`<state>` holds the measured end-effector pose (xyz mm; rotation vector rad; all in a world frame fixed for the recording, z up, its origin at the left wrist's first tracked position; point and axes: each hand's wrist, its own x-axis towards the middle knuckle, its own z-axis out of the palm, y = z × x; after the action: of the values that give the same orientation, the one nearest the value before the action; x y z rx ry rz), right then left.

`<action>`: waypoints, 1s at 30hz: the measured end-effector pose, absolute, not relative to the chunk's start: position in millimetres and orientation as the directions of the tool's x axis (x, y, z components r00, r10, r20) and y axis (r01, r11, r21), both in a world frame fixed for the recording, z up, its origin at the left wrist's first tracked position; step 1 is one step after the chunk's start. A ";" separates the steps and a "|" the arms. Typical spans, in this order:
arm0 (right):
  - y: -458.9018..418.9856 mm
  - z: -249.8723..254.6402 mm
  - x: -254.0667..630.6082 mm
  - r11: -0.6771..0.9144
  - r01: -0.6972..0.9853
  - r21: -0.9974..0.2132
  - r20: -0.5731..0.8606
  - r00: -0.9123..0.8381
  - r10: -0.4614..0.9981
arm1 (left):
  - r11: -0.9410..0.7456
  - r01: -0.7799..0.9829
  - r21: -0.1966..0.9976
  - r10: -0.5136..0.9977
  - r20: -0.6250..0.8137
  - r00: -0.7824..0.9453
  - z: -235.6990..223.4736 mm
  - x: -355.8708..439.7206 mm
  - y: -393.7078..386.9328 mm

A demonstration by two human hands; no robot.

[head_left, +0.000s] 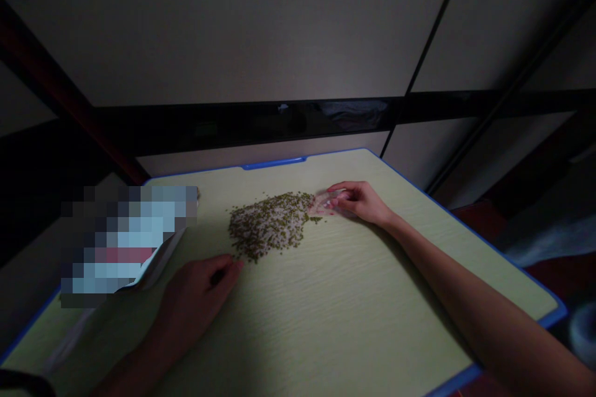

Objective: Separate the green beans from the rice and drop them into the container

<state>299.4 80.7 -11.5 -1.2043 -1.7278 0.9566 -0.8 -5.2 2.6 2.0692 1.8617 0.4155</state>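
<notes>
A loose pile of mixed green and whitish grains (267, 223) is spread over the middle of the pale tabletop. At the pile's near left edge is my left hand (198, 294), its thumb and forefinger drawn together in a pinch; anything between the tips is too small to make out. My right hand (361, 201), to the right of the pile, grips a small clear plastic bag (321, 203) with pinkish marks. The bag lies low against the table, its left end touching the grains. Some of it is hidden by my fingers.
The table (372, 298) has a blue rim and a blue handle (274, 164) on its far edge. On the left lies a flat, blurred-out light-blue item (139, 242). A panelled cabinet (251, 31) stands directly behind the table.
</notes>
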 end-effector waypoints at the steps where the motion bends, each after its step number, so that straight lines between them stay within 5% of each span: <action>1: 80.5 -11.6 299.1 0.258 0.346 -0.902 0.189 -0.220 0.957 | -0.100 0.899 0.426 0.994 0.000 0.110 2.7 -0.9 -5.5; 30: 80.6 -12.7 298.1 0.278 0.305 -0.911 0.211 -0.235 0.949 | -0.069 0.900 0.430 0.994 -0.043 0.096 2.6 -1.1 -4.8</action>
<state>298.1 80.6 -12.7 -1.1524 -1.7169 0.9741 -1.1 -4.8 2.6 2.0341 1.8647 0.3754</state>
